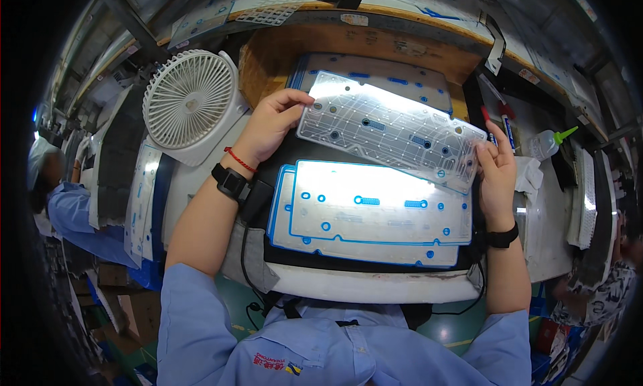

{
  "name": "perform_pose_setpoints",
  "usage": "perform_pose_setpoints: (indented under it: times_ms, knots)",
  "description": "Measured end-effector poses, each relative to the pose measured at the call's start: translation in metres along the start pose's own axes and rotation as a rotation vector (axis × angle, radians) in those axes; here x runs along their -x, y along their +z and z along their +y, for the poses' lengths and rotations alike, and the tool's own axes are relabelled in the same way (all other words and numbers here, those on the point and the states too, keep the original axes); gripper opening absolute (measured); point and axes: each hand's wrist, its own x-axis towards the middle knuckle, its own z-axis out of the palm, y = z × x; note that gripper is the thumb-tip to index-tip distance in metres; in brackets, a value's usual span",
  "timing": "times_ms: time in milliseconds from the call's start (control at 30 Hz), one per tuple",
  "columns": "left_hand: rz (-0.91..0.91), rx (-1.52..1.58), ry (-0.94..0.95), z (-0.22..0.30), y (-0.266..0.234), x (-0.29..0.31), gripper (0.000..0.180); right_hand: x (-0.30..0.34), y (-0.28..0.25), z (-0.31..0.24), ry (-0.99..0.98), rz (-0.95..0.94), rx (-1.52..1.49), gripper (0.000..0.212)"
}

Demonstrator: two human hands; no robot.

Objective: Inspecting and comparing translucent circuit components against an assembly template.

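A clear, thin plastic sheet (395,133) printed with fine lines and dots is held up, tilted down toward the right. My left hand (273,123) pinches its left end between thumb and fingers. At the right end, my right hand (497,181) grips the edge, with its index finger raised. Below the sheet lies a stack of pale panels (375,220) with blue outlines, rings and slots; their edges are staggered. Glare whitens part of the top panel. Behind the held sheet, more blue-edged panels (435,86) are partly hidden.
A white fan (191,104) stands at left beside a wooden box (268,57). At right are markers (507,128), a clear bottle (544,145) with a green tip and a crumpled white cloth (529,175). Other people sit at both sides. A shelf edge (415,19) spans the back.
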Motion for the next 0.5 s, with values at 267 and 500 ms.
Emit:
perform_pose_setpoints:
  times_ms: [267, 500]
  knots:
    - [0.028, -0.004, -0.073, 0.011, 0.010, 0.001, 0.035, -0.003, -0.001, 0.003, 0.045, 0.027, 0.013, 0.035]
    - [-0.137, -0.293, -0.156, 0.008, 0.014, 0.003, 0.023, -0.002, -0.002, 0.004, 0.041, 0.040, 0.043, 0.034]
